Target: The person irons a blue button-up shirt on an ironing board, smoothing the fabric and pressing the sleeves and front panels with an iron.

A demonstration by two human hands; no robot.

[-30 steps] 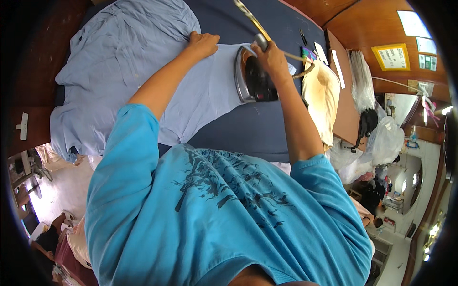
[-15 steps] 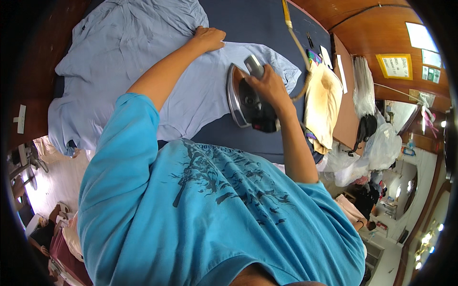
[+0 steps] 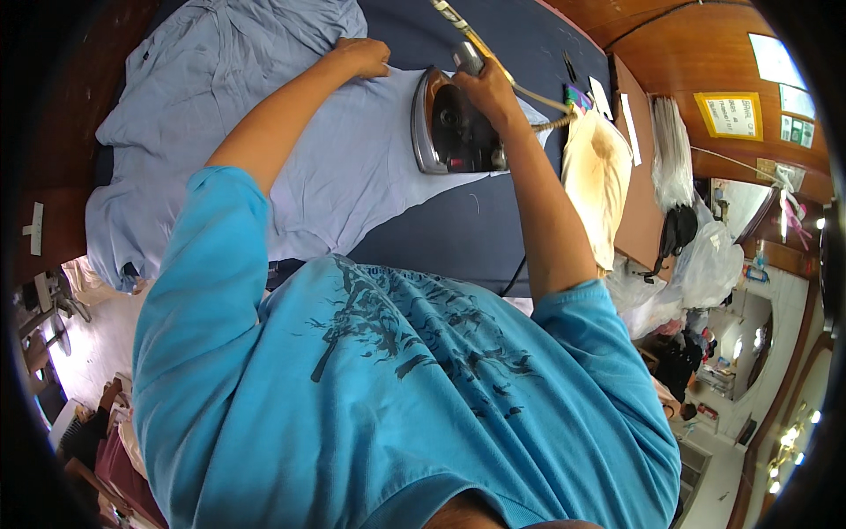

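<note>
A light blue shirt (image 3: 264, 132) lies spread and partly rumpled over the dark blue work surface. My left hand (image 3: 363, 57) is closed on the cloth toward its far side, with the fingertips partly hidden. My right hand (image 3: 487, 88) is wrapped around the handle of a clothes iron (image 3: 451, 123), which has a chrome-edged base and a dark body. The iron rests on the narrower part of the shirt, which looks like a sleeve. Part of that sleeve shows beyond my right wrist.
A yellowish hose (image 3: 467, 33) runs from the far edge toward the iron. A scorched cream cloth (image 3: 599, 167) lies at the right, near a dark pen-like tool (image 3: 569, 66). Plastic bags (image 3: 705, 264) hang beyond the right edge. A person (image 3: 88, 436) is partly visible at lower left.
The iron and my right hand have moved away from my body and slightly left on the sleeve. My left hand has shifted left, and the hose has swung left.
</note>
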